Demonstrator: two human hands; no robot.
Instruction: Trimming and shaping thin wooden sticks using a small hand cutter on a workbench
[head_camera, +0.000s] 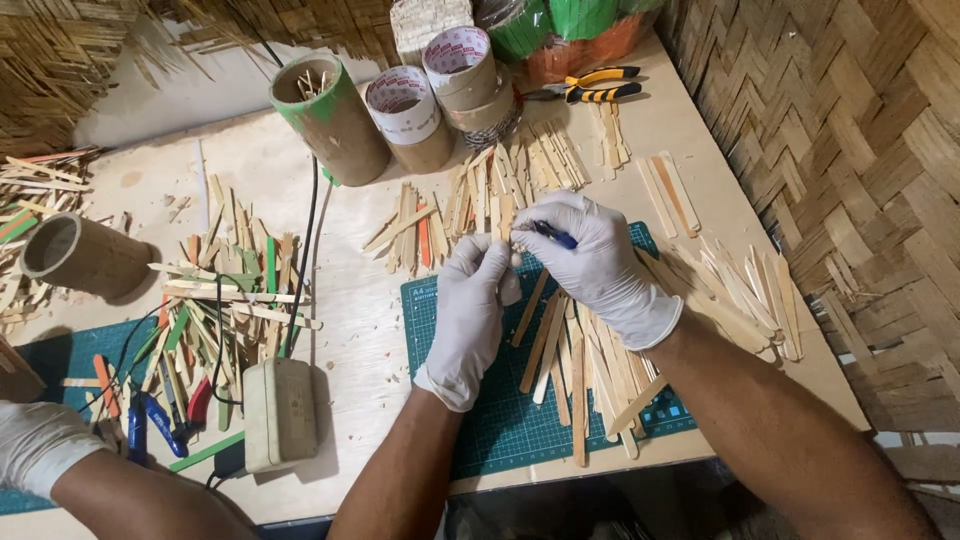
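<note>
A: What do the gloved hands hold?
B: The right hand (600, 262) is closed around a blue-handled knife (552, 235); the left hand (470, 300) pinches a small stick (510, 290) beside the blade, above the green cutting mat (500, 420).
A: And around them?
B: Loose wooden sticks (585, 365) lie on the mat; cardboard tubes (420, 100) and yellow pliers (600, 85) sit at the table's far edge. Another person's gloved hand (35, 445) rests lower left
</note>
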